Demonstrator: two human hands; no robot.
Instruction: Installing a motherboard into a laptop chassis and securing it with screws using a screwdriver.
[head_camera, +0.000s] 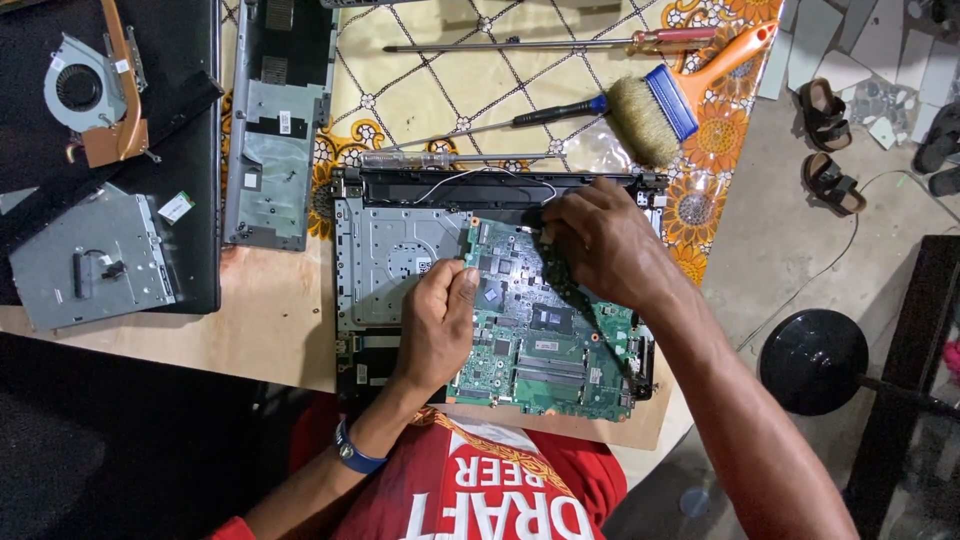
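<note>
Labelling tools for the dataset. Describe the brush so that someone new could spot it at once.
Start at the opened black laptop chassis with the green circuit board, which both hands touch. Look beyond its far edge to the yellow patterned tablecloth, toward the right corner. The orange-handled brush with blue collar and tan bristles lies there; the tools beside it are thin metal screwdrivers, none with bristles.

Grey concrete floor (800, 250) beside a wooden table (270, 320); sandals (825, 145) and a black round stand base (812, 362) there.

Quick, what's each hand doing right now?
Left hand: fingers curled, resting on the left edge of the green circuit board; no clear grasp.
Right hand: fingers bent at the board's top edge; grip cannot be told.
</note>
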